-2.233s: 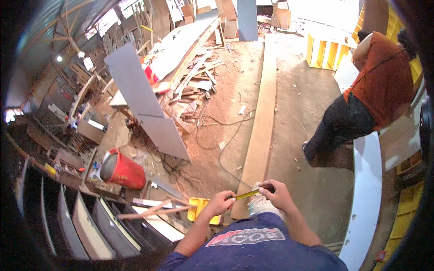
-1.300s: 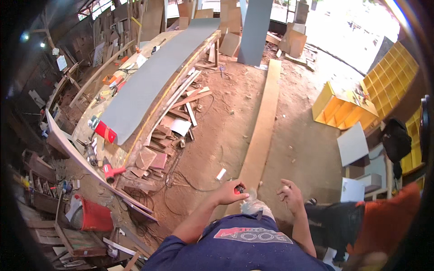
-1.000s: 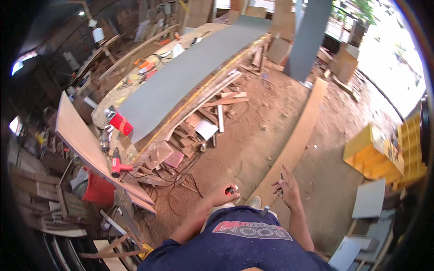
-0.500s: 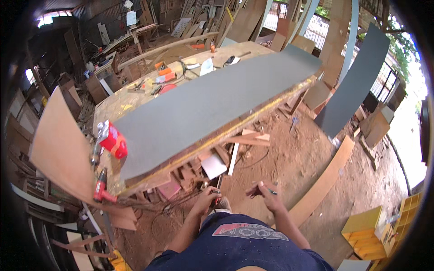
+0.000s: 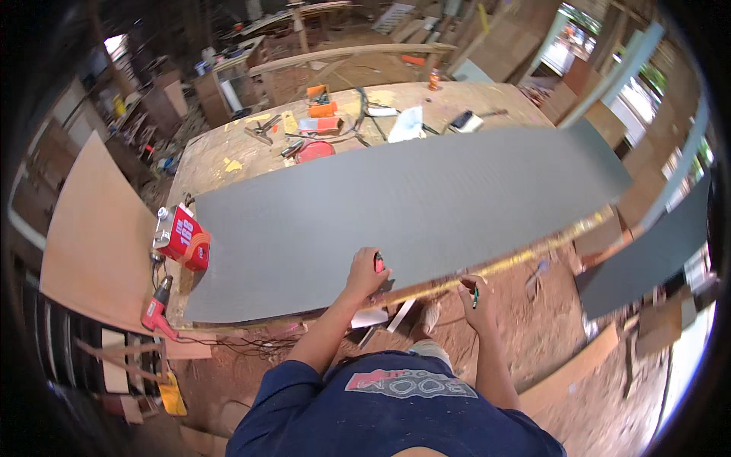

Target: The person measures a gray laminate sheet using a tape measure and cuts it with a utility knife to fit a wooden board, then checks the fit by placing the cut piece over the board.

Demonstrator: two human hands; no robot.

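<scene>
A long grey sheet (image 5: 396,206) lies across the workbench before me. My left hand (image 5: 365,274) is over its near edge, closed around a small red tape measure (image 5: 379,263), mostly hidden by the fingers. My right hand (image 5: 478,301) is just off the bench's near edge, to the right, with its fingers bent. It holds a thin green pencil (image 5: 476,295) that sticks out between the fingers. Near the sheet's left end stands a red and white metal can (image 5: 186,240), and a red heat gun (image 5: 158,308) lies below it.
At the back of the wooden bench (image 5: 221,164) lie orange boxes (image 5: 320,126), a red disc (image 5: 314,152), pliers (image 5: 263,129), cables and a white bag (image 5: 406,124). A curved wooden panel (image 5: 95,236) leans at the left. Another dark sheet (image 5: 647,266) stands at the right.
I have come closer to the bench and the view has turned. My left hand has moved forward from in front of my body to over the sheet's near edge; my right hand has come forward too.
</scene>
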